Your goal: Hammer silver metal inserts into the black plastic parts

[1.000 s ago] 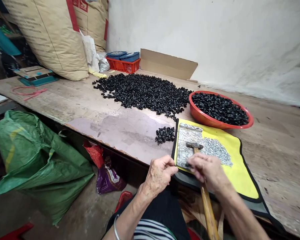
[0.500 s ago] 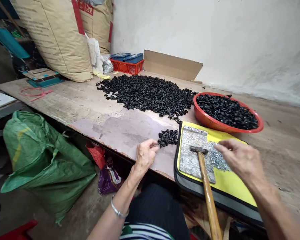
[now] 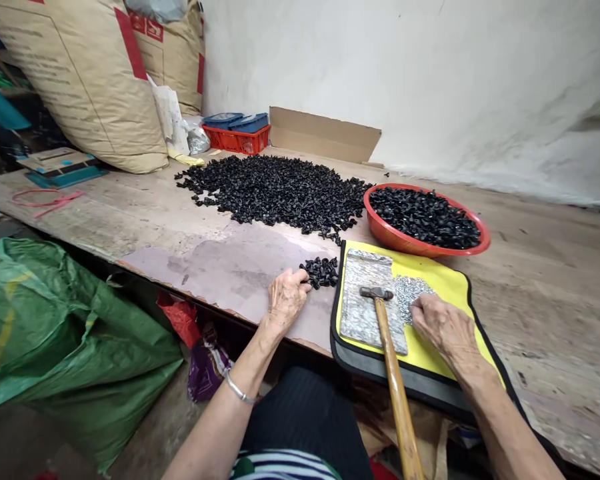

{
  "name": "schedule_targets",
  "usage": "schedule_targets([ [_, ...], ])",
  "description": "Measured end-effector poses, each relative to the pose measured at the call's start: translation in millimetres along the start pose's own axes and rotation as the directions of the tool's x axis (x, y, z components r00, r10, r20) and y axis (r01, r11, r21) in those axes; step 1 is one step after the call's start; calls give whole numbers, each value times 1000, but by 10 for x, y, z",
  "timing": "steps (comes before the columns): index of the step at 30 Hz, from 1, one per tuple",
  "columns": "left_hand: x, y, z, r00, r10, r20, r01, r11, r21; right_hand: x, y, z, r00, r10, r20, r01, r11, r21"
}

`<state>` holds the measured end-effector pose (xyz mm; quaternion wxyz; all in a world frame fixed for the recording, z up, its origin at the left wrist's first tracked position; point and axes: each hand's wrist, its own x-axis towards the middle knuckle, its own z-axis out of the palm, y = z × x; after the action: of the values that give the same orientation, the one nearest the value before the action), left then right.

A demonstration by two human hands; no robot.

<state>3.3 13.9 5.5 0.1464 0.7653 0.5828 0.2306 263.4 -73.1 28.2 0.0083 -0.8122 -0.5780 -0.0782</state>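
Head view: left grip half-closed on black pieces.

Your bare left hand: palm down, knuckles up, fingers curled and pointing to 1 o'clock, fingertips bunched. Bare left forearm enters from 7 o'clock, wrist nearly straight. Your bare right hand: palm down, fingers close together, lightly curled, pointing to 10 o'clock. Bare right forearm enters from 5 o'clock, wrist slightly bent. Hands well apart, both reaching forward.
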Motion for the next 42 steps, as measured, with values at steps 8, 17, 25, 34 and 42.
schedule_targets([
  [8, -52, 21, 29, 976, 213, 52, -220, 951, 220, -56, 48, -107, 994, 67, -83, -52, 984, 168],
  [17, -15, -21, 36, 940, 224, -258, -282, 935, -214, -584, -467, -456, 1000, 18, -5, -9, 686, 728],
  [25, -350, 370, -224, 970, -110, 219, 231, 106, -967, -795, -721, -560, 981, -84, 174, -120, 444, 888],
  [34, -842, 676, -204, 862, -5, 507, 486, -279, -828, -886, -835, -574, 996, -89, -23, 50, 320, 946],
  [42, -867, 695, -191, 858, -87, 506, 481, -210, -851, -831, -837, -548, 988, -90, -122, 147, 365, 919],
])
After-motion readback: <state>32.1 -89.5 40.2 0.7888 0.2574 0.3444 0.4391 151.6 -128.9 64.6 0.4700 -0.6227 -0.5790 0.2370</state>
